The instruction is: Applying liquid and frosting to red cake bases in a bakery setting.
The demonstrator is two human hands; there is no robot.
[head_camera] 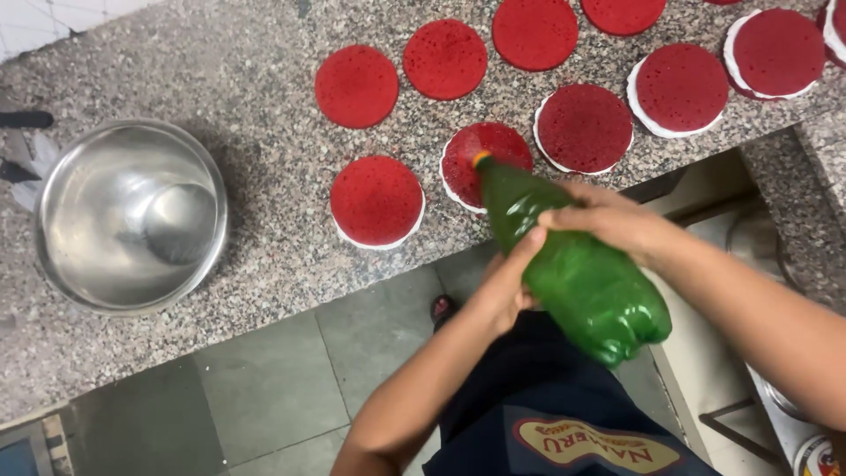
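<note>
Both hands, left hand (509, 286) and right hand (608, 220), clamp fingers around the green bottle (573, 264), tilted over a red cake round (487, 161). Judged soft-walled, squeezable, light: grip mid-body.

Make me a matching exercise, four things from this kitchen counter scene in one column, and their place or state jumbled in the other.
1. green bottle
2. steel bowl
3. red cake round under the nozzle
4. left hand

a. empty, far left on the counter
b. glistening wet
c. tipped, nozzle down, squeezed
d. under the bottle's body

Pairs: 1-c, 2-a, 3-b, 4-d
</note>
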